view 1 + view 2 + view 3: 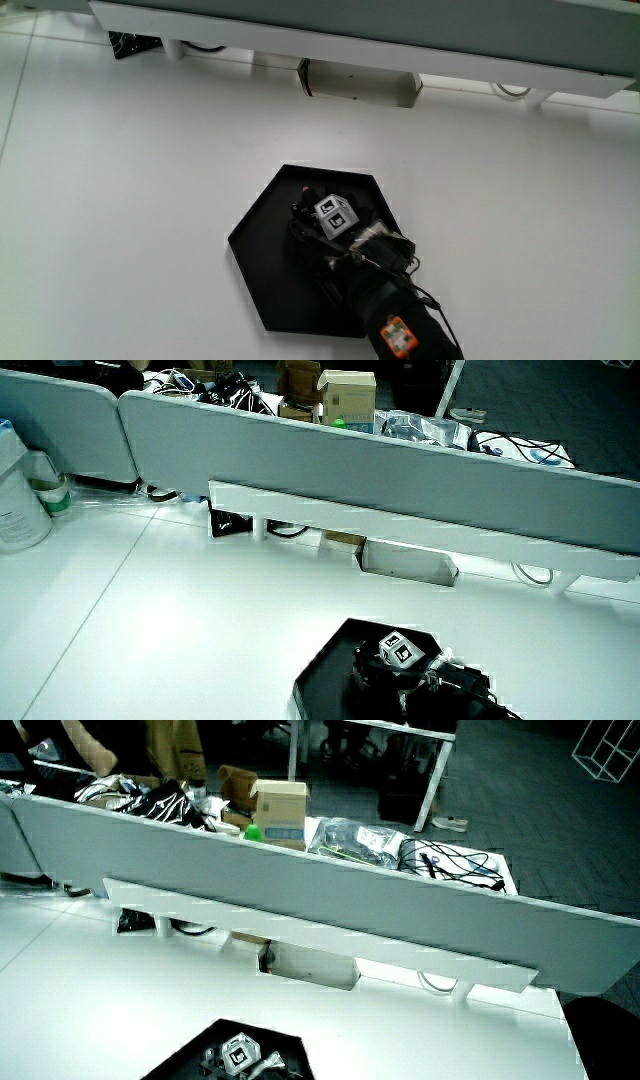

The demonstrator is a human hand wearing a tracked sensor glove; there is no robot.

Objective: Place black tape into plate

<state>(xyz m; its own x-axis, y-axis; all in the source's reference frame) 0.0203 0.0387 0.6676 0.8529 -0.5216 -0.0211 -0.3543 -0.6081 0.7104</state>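
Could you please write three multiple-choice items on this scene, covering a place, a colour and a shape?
1. The hand is
A. over the plate
B. at the partition
C. beside a bottle

2. The plate is
A. white
B. black
C. red

3. The plate's outline is
A. round
B. square
C. hexagonal

Answers:
1 A: the glove and its cube sit above the plate in the main view and in both side views.
2 B: it lies dark on the white table.
3 C: six straight edges show from above.

table point(120, 180) white | partition point(400, 470) grey | bottle point(20, 500) at table's edge | boxes point(280, 805)
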